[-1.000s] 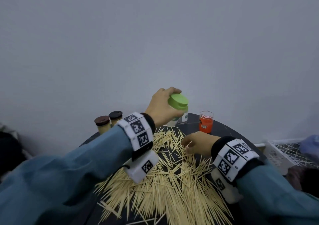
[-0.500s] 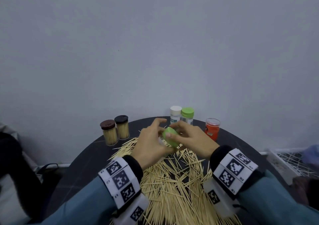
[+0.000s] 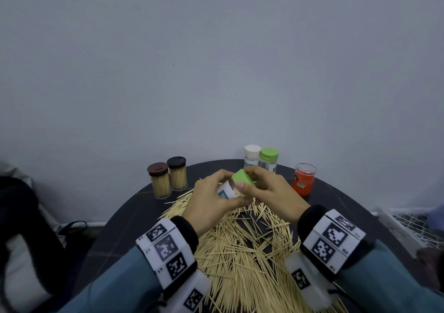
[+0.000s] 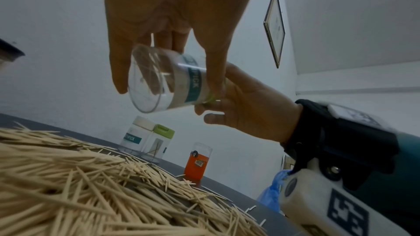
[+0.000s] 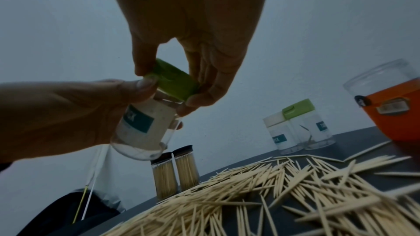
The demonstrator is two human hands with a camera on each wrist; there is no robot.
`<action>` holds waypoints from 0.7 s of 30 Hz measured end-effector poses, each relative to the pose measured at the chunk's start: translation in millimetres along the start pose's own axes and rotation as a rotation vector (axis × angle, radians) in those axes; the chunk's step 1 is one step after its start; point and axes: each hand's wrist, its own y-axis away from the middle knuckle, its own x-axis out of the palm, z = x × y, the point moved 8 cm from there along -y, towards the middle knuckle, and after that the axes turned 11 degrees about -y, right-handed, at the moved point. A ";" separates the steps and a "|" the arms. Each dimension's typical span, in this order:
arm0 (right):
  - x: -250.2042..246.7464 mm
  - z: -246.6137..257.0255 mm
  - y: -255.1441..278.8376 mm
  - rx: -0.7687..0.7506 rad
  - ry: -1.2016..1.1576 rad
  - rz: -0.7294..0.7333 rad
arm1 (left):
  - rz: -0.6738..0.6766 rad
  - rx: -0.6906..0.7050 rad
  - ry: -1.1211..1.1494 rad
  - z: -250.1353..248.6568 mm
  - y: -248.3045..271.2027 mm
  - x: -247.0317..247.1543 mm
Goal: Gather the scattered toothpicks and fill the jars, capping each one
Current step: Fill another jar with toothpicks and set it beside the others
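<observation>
My left hand [image 3: 211, 199] grips a clear jar [image 3: 225, 190] [image 4: 168, 80] [image 5: 145, 126] with a white and teal label, tilted above the toothpick pile [image 3: 245, 247]. My right hand [image 3: 271, 190] pinches the jar's green cap [image 3: 243, 180] [image 5: 175, 82], which sits on the jar's mouth. The jar looks nearly empty. Loose toothpicks [image 4: 90, 186] [image 5: 272, 186] cover the dark round table [image 3: 115, 235] below both hands.
Two brown-lidded jars [image 3: 168, 175] packed with toothpicks stand at the back left. A white-capped jar [image 3: 251, 155] and a green-capped jar [image 3: 269, 159] stand at the back, an orange jar [image 3: 304, 179] to their right. A white wire basket [image 3: 408, 226] lies off the table's right.
My left hand brought the green-capped jar from the back of the table to above the pile. My right hand rose from the toothpicks and took hold of the cap.
</observation>
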 end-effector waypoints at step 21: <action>-7.9 -3.7 7.0 0.045 -0.131 0.212 | 0.149 0.021 0.036 2.3 -0.3 9.4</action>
